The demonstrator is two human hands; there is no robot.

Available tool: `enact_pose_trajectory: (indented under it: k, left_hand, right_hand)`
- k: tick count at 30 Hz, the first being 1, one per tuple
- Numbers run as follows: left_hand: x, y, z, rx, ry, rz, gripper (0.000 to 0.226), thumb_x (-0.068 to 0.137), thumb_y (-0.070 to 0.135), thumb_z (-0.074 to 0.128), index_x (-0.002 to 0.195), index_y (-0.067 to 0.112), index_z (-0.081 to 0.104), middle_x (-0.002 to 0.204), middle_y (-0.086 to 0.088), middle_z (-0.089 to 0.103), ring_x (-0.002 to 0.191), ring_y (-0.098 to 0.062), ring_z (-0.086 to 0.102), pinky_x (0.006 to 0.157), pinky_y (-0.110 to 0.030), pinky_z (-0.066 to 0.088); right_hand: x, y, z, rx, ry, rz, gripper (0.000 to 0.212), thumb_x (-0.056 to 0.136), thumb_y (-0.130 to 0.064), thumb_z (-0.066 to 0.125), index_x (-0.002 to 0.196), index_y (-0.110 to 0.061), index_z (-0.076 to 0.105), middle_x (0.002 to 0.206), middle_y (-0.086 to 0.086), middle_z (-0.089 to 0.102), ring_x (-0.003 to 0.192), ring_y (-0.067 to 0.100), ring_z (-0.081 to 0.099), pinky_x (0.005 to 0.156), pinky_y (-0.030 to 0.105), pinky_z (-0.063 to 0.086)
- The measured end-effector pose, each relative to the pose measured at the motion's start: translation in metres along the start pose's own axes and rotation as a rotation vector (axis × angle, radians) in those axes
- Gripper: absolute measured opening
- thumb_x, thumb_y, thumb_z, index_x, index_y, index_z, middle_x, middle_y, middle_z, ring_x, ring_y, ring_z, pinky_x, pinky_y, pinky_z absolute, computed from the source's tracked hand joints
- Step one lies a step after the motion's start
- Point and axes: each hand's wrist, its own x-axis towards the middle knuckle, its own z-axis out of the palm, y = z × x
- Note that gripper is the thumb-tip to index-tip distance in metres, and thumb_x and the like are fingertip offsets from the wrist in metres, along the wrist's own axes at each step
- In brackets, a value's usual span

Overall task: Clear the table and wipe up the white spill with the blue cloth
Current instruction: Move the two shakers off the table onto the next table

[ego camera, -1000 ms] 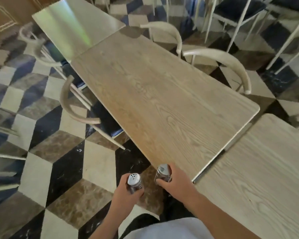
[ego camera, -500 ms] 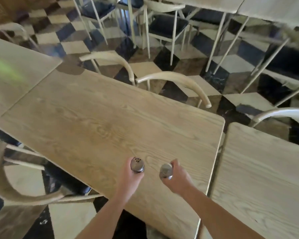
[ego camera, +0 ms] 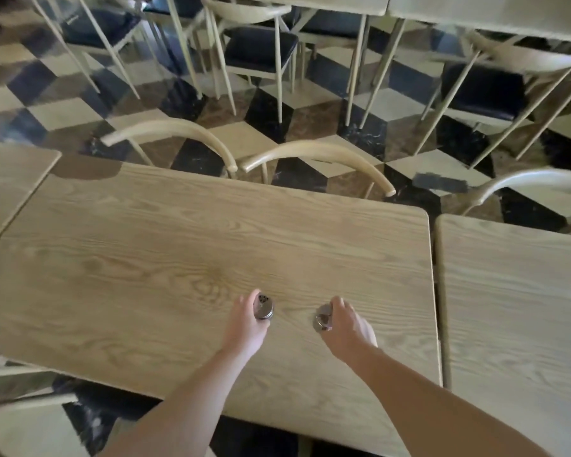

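My left hand [ego camera: 246,324] grips a small shaker with a perforated metal cap [ego camera: 263,306] over the near middle of a light wooden table [ego camera: 145,258]. My right hand [ego camera: 345,326] holds a second metal-capped shaker [ego camera: 323,319] a little to the right of the first. Both shakers are low over the tabletop; I cannot tell whether they touch it. No blue cloth or white spill shows in this view.
Another wooden table [ego camera: 515,308] butts against the right side, and a third [ego camera: 7,179] sits at the left. Two curved chair backs [ego camera: 317,156] stand at the table's far edge. More chairs with dark seats [ego camera: 261,47] fill the checkered floor beyond.
I have come round to face the table, and both hands have carried the shakers forward from beyond its edge to over its near middle, moving apart from each other.
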Motion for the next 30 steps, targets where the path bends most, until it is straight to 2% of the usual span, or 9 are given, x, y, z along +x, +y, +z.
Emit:
enact_pose_trajectory:
  k: [5, 10, 15, 18, 21, 23, 26, 28, 30]
  left_hand:
    - [0.021, -0.008, -0.004, 0.026, -0.004, 0.056, 0.054, 0.072, 0.009, 0.068, 0.12, 0.031, 0.057, 0.106, -0.001, 0.06, 0.097, -0.024, 0.06, 0.086, -0.042, 0.052]
    - [0.03, -0.019, -0.004, 0.102, -0.06, 0.096, 0.053, 0.071, 0.008, 0.068, 0.12, 0.025, 0.06, 0.11, -0.003, 0.062, 0.1, -0.025, 0.06, 0.086, -0.039, 0.051]
    - [0.035, -0.035, -0.003, 0.099, -0.084, 0.113, 0.058, 0.071, 0.009, 0.072, 0.124, 0.027, 0.058, 0.113, -0.002, 0.062, 0.103, -0.023, 0.059, 0.088, -0.033, 0.049]
    - [0.036, -0.035, -0.003, 0.081, -0.07, 0.118, 0.057, 0.073, 0.011, 0.073, 0.125, 0.029, 0.058, 0.112, -0.001, 0.062, 0.1, -0.021, 0.06, 0.087, -0.031, 0.049]
    - [0.033, -0.037, -0.002, 0.031, -0.147, 0.036, 0.065, 0.075, 0.009, 0.072, 0.133, 0.027, 0.049, 0.12, 0.002, 0.059, 0.102, -0.021, 0.063, 0.089, -0.034, 0.052]
    - [0.029, -0.044, -0.001, 0.036, -0.216, -0.091, 0.062, 0.074, 0.007, 0.071, 0.13, 0.019, 0.046, 0.112, 0.001, 0.059, 0.098, -0.022, 0.062, 0.079, -0.033, 0.051]
    - [0.018, -0.056, -0.001, 0.075, -0.245, -0.226, 0.054, 0.072, 0.007, 0.07, 0.122, 0.015, 0.052, 0.107, -0.006, 0.061, 0.082, -0.021, 0.062, 0.06, -0.029, 0.045]
    - [0.006, -0.064, -0.002, 0.138, -0.228, -0.23, 0.039, 0.072, 0.008, 0.068, 0.11, 0.015, 0.062, 0.105, -0.005, 0.062, 0.081, -0.019, 0.06, 0.059, -0.028, 0.041]
    - [-0.014, -0.074, -0.001, 0.204, -0.218, -0.197, 0.024, 0.072, 0.009, 0.066, 0.094, 0.018, 0.065, 0.1, -0.003, 0.062, 0.083, -0.02, 0.061, 0.063, -0.029, 0.044]
  right_hand:
    - [0.005, -0.02, 0.011, -0.035, 0.021, -0.028, 0.044, 0.086, -0.021, 0.061, 0.125, -0.018, 0.04, 0.123, 0.001, 0.049, 0.093, 0.035, 0.066, 0.064, 0.037, 0.045]
    - [0.014, -0.03, 0.02, -0.024, 0.014, 0.0, 0.045, 0.086, -0.016, 0.061, 0.125, -0.017, 0.039, 0.123, 0.003, 0.048, 0.093, 0.036, 0.065, 0.063, 0.038, 0.045]
    - [0.017, -0.034, 0.025, -0.018, -0.003, 0.034, 0.042, 0.085, -0.013, 0.062, 0.121, -0.017, 0.04, 0.12, 0.002, 0.049, 0.089, 0.035, 0.065, 0.06, 0.035, 0.043]
    - [0.018, -0.033, 0.033, 0.033, -0.019, 0.066, 0.049, 0.082, -0.01, 0.062, 0.124, -0.021, 0.038, 0.123, 0.0, 0.048, 0.089, 0.033, 0.065, 0.061, 0.036, 0.048]
    - [0.017, -0.029, 0.038, 0.215, -0.035, 0.161, 0.068, 0.078, -0.01, 0.065, 0.136, -0.025, 0.033, 0.131, -0.001, 0.047, 0.1, 0.029, 0.063, 0.072, 0.037, 0.053]
    - [0.009, -0.02, 0.04, 0.366, -0.038, 0.253, 0.076, 0.074, -0.013, 0.066, 0.14, -0.026, 0.03, 0.132, -0.003, 0.047, 0.104, 0.026, 0.061, 0.074, 0.036, 0.053]
    - [-0.016, 0.01, 0.052, 0.529, -0.094, 0.382, 0.075, 0.072, -0.017, 0.068, 0.137, -0.026, 0.031, 0.117, -0.004, 0.057, 0.091, 0.021, 0.064, 0.065, 0.032, 0.05]
    - [-0.043, 0.038, 0.065, 0.654, -0.138, 0.491, 0.066, 0.071, -0.017, 0.07, 0.128, -0.025, 0.037, 0.098, 0.0, 0.067, 0.078, 0.021, 0.066, 0.063, 0.036, 0.055]
    - [-0.077, 0.069, 0.083, 0.755, -0.179, 0.616, 0.046, 0.072, -0.013, 0.07, 0.11, -0.022, 0.045, 0.084, 0.006, 0.068, 0.06, 0.021, 0.062, 0.052, 0.032, 0.05]
